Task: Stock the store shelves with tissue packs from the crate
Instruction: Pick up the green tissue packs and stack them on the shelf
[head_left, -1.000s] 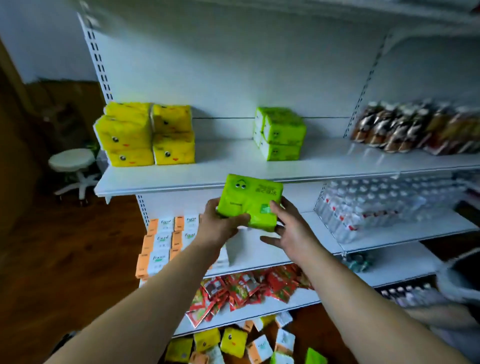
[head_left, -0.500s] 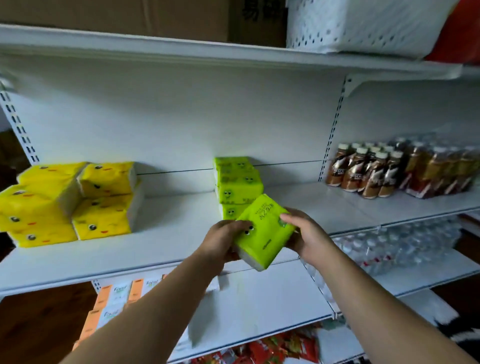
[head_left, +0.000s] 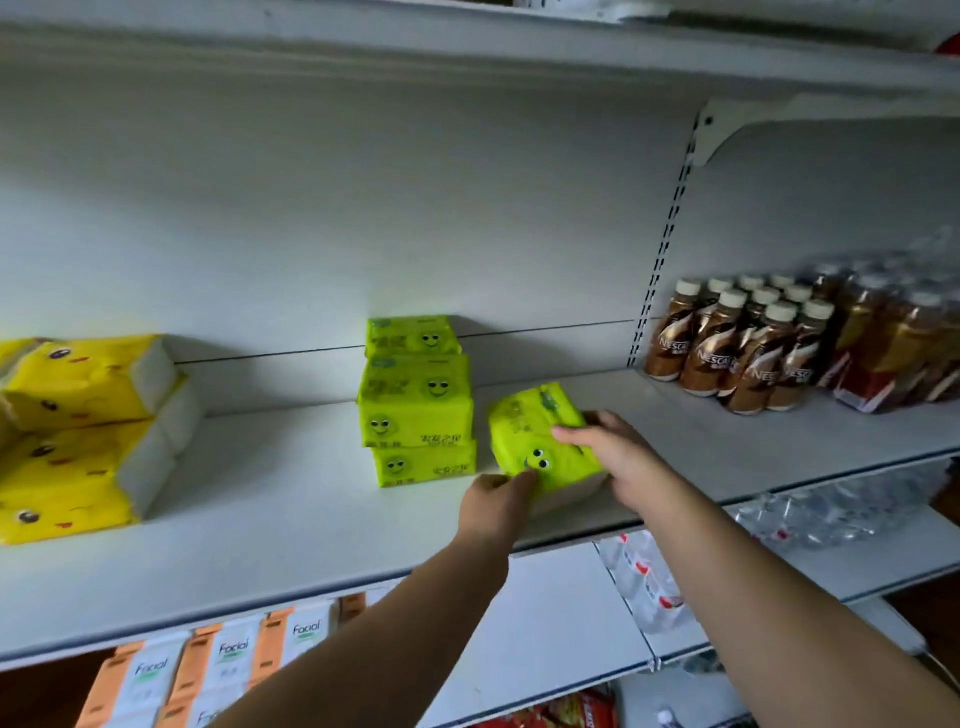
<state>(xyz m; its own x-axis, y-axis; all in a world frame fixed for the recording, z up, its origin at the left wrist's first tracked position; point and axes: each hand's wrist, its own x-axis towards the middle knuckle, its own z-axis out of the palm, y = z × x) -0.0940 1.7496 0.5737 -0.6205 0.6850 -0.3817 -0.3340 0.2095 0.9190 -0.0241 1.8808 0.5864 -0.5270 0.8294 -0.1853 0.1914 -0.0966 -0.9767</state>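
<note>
Two hands hold one lime-green, plastic-wrapped tissue pack with a printed smiling face (head_left: 537, 434); it sits tilted just right of the stack of matching green tissue packs (head_left: 415, 410), low over the white metal shelf board (head_left: 291, 514); whether it touches the board I cannot tell. The left hand (head_left: 493, 501) pinches its near lower corner, fingers curled on the wrapper; the right hand (head_left: 621, 462) curls over its top and right side. This looks like the placing step, nearly done; next, the pack needs laying flat and square beside that stack, then releasing, without knocking it. Yellow tissue packs (head_left: 78, 431) lie well left of the stack; brown coffee bottles (head_left: 737, 353) stand well right.
</note>
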